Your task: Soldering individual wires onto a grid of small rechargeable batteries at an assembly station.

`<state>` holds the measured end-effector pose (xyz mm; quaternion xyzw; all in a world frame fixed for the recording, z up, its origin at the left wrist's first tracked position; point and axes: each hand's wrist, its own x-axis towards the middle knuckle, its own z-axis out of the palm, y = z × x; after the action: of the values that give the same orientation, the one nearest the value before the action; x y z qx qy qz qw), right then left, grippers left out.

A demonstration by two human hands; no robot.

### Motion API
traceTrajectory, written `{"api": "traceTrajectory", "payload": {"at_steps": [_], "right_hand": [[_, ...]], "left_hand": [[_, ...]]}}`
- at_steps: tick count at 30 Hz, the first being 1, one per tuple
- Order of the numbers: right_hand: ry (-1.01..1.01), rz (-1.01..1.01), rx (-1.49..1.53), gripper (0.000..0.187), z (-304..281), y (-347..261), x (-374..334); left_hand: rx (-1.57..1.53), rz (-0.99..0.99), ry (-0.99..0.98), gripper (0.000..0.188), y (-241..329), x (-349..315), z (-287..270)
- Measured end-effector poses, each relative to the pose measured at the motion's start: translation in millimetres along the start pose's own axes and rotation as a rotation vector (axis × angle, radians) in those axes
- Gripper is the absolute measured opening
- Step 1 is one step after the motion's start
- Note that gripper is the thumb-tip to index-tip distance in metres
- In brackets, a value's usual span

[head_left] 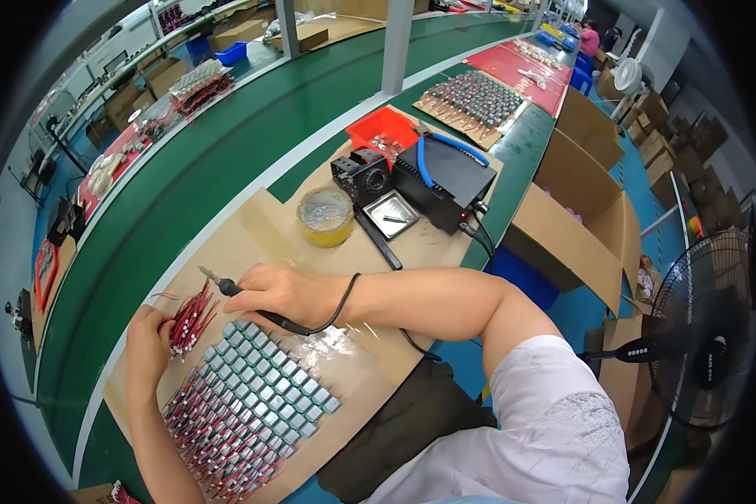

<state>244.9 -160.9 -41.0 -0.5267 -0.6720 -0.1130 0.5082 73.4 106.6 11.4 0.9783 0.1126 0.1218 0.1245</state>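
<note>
My right hand (pixel 281 294) is closed around the black handle of a soldering iron (pixel 224 286), whose metal tip points left and away from me. Its black cord curves over my wrist. My left hand (pixel 148 340) is at the left edge of a bundle of red wires (pixel 195 319), fingers bent and pinching at the wires; exactly how many it grips is hidden. A thin reddish wire (pixel 165 295) sticks out just beyond its fingertips. Below both hands, rows of small silver-and-green modules (pixel 269 378) with red leads lie close together on a brown board (pixel 378 353).
Beyond my right hand are a yellow solder spool (pixel 325 217), an iron stand (pixel 361 175), a tip-cleaning tray (pixel 391 215), a black box (pixel 445 181) with blue-handled pliers (pixel 427 160), and a red bin (pixel 382 133). A green conveyor (pixel 168 176) runs behind. Cartons (pixel 575 227) and a fan (pixel 706 336) stand at right.
</note>
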Motion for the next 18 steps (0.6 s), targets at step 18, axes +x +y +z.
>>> {"api": "traceTrajectory", "payload": {"at_steps": [18], "right_hand": [[0.099, 0.027, 0.066, 0.025, 0.7, -7.6, -0.3]], "left_hand": [[0.141, -0.085, 0.182, 0.011, 45.1, -40.0, -28.4]]}}
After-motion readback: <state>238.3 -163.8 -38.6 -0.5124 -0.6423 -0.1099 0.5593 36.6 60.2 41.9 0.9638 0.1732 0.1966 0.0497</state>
